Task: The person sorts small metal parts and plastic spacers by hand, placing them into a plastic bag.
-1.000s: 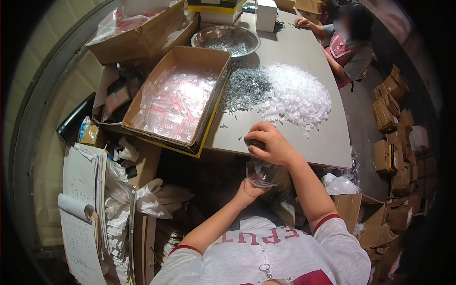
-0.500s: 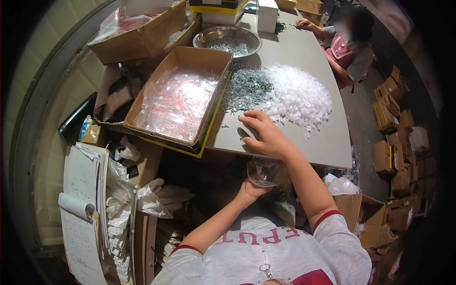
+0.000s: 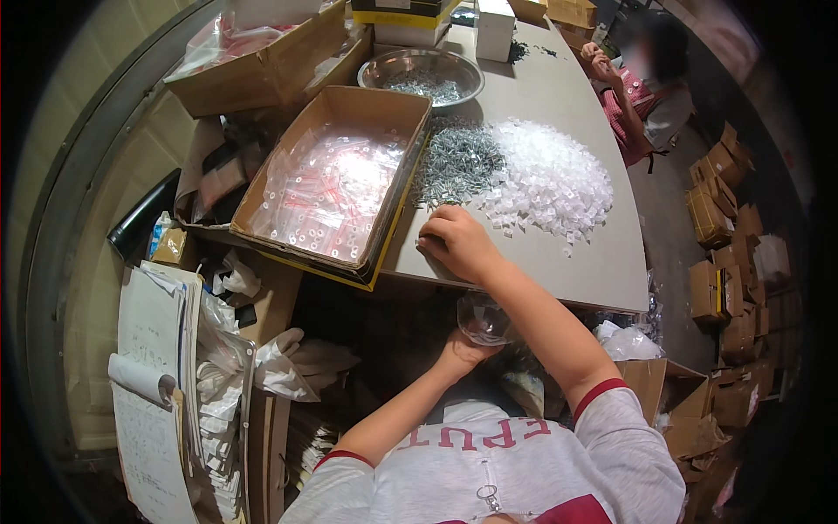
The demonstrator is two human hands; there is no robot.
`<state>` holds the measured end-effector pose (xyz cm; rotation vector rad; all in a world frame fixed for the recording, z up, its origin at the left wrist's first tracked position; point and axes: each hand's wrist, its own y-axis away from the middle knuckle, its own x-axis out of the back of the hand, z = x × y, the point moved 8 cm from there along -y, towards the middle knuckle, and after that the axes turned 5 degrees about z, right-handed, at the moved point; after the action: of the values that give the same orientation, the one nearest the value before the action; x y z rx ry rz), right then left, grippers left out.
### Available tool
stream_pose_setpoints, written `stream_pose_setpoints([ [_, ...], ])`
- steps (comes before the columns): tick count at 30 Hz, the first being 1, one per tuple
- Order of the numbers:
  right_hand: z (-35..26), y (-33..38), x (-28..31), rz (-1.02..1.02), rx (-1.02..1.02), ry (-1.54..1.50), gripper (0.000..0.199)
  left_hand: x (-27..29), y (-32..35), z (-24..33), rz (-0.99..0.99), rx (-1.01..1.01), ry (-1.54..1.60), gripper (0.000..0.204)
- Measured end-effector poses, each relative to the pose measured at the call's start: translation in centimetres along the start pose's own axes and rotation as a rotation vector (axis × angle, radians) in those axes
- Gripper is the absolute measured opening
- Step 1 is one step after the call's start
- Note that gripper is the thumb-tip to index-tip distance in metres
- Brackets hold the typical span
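Below the table's front edge my left hand (image 3: 464, 351) is closed round a clear plastic cup (image 3: 485, 320). What is inside the cup cannot be made out. My right hand (image 3: 456, 244) rests at the near edge of the table (image 3: 585, 271), its fingers curled and tips brought together on the tabletop. Whatever they pinch is too small or hidden to tell. Just beyond it lies a heap of grey metal screws (image 3: 458, 162). Touching that heap on the right is a larger pile of small white plastic pieces (image 3: 554, 179).
Left of the screws stands a cardboard box (image 3: 249, 205) of small clear bags with red strips. Behind are a metal bowl (image 3: 371, 74) of small metal parts and a white box (image 3: 495, 31). A co-worker (image 3: 650, 105) is at the far right. Cartons (image 3: 703, 288) line the floor.
My right hand has moved slightly left, its spread fingers now curled together over the spot where a loose screw lay. My left hand keeps the cup. The co-worker's hands have come up together.
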<state>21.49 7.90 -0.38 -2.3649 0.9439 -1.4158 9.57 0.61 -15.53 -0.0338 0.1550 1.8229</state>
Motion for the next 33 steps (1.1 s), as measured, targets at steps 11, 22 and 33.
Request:
stream_pose_setpoints([
  [11,0.3,2.7,3.5,0.033,-0.095,-0.127,0.016,0.6,0.1,1.1,0.051,0.019,0.0,0.04],
  [22,0.5,2.8,3.0,-0.024,-0.154,-0.085,0.034,0.3,0.2,0.6,0.026,0.054,0.111,0.04],
  [33,-1.7,3.5,1.9,-0.02,0.104,0.035,0.019,-0.2,-0.3,-0.7,-0.033,0.142,0.096,0.056],
])
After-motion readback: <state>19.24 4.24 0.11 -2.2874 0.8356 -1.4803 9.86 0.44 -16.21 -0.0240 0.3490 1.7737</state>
